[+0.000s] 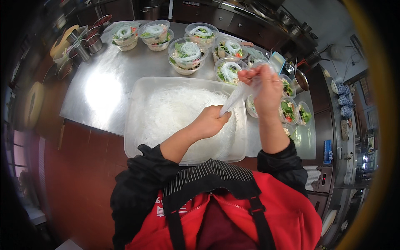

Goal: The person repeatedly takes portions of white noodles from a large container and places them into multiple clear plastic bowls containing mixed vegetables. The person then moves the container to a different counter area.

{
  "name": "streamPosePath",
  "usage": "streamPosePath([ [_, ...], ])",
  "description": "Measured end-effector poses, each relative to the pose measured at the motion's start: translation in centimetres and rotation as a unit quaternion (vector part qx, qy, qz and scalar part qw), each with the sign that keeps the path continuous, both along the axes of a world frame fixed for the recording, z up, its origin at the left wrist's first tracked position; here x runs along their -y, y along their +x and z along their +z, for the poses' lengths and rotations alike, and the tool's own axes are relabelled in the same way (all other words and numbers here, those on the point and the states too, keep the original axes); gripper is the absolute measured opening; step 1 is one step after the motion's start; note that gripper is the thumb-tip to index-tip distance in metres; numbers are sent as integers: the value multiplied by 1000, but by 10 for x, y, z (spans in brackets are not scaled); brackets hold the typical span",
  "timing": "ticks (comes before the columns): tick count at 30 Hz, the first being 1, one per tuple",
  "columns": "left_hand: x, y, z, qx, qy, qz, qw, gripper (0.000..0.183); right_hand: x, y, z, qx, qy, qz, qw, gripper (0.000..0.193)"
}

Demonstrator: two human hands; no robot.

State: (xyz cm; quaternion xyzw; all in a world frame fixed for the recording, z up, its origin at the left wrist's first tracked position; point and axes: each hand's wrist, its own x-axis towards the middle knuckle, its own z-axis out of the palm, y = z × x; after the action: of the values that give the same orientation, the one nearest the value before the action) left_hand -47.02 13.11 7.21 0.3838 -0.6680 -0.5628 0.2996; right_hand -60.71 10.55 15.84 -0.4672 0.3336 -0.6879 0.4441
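A wide translucent plastic bin (131, 125) full of thin, clear glass noodles (166, 114) stands before me on the metal table. My left hand (211, 121) is closed around a bundle of noodles (234, 99) above the bin's right half. From there the bundle stretches up and right to my right hand (267, 85), raised past the bin's far right corner. Its fingers are curled round the upper end of the strands. Just behind the bundle sits a clear bowl with a noodle coil (230, 71) on top, partly hidden by my right hand.
Several clear bowls (187, 54) of greens topped with noodles line the table's far side. More bowls of greens (287, 109) without visible noodles stand to the right. Metal canisters (93, 43) are at the far left, a metal pot (301, 80) at the right.
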Motion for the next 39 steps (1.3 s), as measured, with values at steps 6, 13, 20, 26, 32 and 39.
streamPosePath([
  [6,7,23,-8,199,-225,92,949,17,-11,-1,-65,-660,-93,3,746,25],
  [13,22,25,-48,257,-453,110,847,20,-44,13,-82,-440,226,224,840,38],
  [20,20,6,-85,247,-484,121,831,16,-86,7,-96,-391,280,140,865,32],
  [26,32,36,-50,355,-317,185,860,14,-129,-22,-77,-471,139,193,849,35],
  [32,31,46,-58,307,-317,171,881,12,-114,-116,-71,-337,271,-8,902,36],
  [39,21,18,-48,325,-270,165,891,17,0,-296,-38,-387,213,-255,860,33],
])
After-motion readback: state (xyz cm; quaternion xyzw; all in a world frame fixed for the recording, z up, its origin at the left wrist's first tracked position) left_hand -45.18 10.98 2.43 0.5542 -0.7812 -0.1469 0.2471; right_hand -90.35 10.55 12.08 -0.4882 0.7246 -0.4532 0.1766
